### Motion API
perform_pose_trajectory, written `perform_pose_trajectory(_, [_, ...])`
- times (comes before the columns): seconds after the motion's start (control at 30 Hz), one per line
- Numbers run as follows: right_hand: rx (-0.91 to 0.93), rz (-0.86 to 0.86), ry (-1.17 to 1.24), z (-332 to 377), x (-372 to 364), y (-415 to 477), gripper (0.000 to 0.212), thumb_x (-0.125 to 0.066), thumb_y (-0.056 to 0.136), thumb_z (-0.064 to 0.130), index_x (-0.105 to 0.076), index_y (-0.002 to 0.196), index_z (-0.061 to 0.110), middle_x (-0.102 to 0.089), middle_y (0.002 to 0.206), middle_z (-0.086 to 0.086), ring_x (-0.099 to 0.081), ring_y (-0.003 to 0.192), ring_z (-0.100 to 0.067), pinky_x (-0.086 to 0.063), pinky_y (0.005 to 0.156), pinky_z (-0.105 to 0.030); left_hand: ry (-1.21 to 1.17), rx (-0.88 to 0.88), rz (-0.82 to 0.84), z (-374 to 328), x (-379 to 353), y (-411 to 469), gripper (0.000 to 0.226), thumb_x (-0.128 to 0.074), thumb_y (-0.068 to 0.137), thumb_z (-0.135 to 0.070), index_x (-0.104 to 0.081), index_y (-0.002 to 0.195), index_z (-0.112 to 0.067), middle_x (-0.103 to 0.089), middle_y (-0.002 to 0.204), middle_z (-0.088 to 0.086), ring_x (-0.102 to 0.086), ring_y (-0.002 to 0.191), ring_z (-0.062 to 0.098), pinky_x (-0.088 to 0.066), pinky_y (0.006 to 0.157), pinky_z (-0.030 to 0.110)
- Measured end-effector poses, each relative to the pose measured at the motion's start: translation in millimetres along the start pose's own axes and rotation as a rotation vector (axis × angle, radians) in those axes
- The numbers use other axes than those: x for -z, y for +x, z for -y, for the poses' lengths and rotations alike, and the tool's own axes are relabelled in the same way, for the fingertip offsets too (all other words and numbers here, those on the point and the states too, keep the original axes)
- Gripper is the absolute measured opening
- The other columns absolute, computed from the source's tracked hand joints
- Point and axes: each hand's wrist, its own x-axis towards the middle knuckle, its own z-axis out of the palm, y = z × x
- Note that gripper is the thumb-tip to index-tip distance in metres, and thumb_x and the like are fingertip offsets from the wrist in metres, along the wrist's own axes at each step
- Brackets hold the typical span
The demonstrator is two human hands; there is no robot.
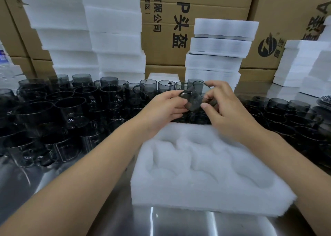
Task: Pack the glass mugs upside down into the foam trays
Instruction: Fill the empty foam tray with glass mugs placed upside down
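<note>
Both grips are closed on one smoky glass mug [194,99], held tilted in the air between them. The left grip [166,105] has its fingers curled against one end, and the right grip [225,108] pinches the other side between thumb and fingertips. How the handle sits I cannot tell. Just below the grips and nearer to the person, a white foam tray [179,200] lies flat on the steel bench [107,221], its moulded hollows facing up; the mug hangs over the tray's far edge, not touching it. Left of the left grip a dense crowd of dark mugs [68,108] stands mouth up on the bench, packed close together, and more mugs [286,113] stand right of the right grip. Beyond the grips rise tall foam stacks [114,29], a shorter pile of foam trays [220,53], and behind those, cardboard boxes [180,8] printed with black characters
</note>
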Motion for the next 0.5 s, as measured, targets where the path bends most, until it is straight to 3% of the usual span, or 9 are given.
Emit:
perform_pose_trajectory(0.07, [0.001,-0.011,0.006,0.0,-0.4,-1.5,0.021,-0.057,0.090,0.020,-0.044,0.081,0.034,-0.032,0.128,0.017,-0.050,0.061,-0.006,-0.033,0.064,-0.011,-0.062,0.002,-0.001,1.4,1.4,0.6,0.023,-0.053,0.094,-0.009,-0.062,0.113,-0.017,-0.072,0.100,0.007,-0.069,0.094,0.018,-0.051,0.095,0.029])
perform_pose_trajectory(0.13, [0.024,-0.003,0.008,0.6,0.0,-4.2,0.026,-0.063,0.086,0.022,-0.044,0.077,0.037,-0.035,0.125,0.018,-0.051,0.072,0.004,-0.032,0.068,-0.007,-0.109,0.006,-0.006,3.1,3.1,1.8,0.032,-0.055,0.093,-0.009,-0.056,0.125,-0.014,-0.070,0.105,0.010,-0.068,0.095,0.021,-0.052,0.093,0.031])
perform_pose_trajectory(0.27, [0.092,0.006,-0.012,4.3,1.9,-8.4,0.020,-0.072,0.080,0.022,-0.052,0.079,0.028,-0.044,0.122,0.014,-0.047,0.102,0.003,-0.031,0.077,-0.009,-0.117,-0.012,0.028,4.2,3.1,1.8,0.021,-0.055,0.094,-0.010,-0.060,0.113,-0.017,-0.067,0.108,0.009,-0.066,0.093,0.020,-0.054,0.090,0.029])
perform_pose_trajectory(0.37, [0.088,-0.019,0.003,4.7,2.7,-9.0,0.036,-0.075,0.077,0.025,-0.044,0.093,0.032,-0.051,0.117,0.015,-0.049,0.092,0.002,-0.036,0.073,-0.018,-0.126,-0.020,0.036,4.7,2.4,1.5,0.018,-0.052,0.095,-0.008,-0.060,0.108,-0.019,-0.069,0.104,0.005,-0.066,0.091,0.018,-0.055,0.089,0.029])
perform_pose_trajectory(0.5, [0.040,-0.046,0.068,3.9,2.2,-9.8,0.062,-0.080,0.071,0.029,-0.033,0.109,0.045,-0.050,0.098,0.031,-0.051,0.082,0.012,-0.036,0.069,-0.005,-0.177,-0.008,0.040,2.9,1.8,-0.8,0.019,-0.050,0.096,-0.006,-0.059,0.109,-0.016,-0.070,0.096,0.006,-0.066,0.088,0.020,-0.056,0.087,0.030])
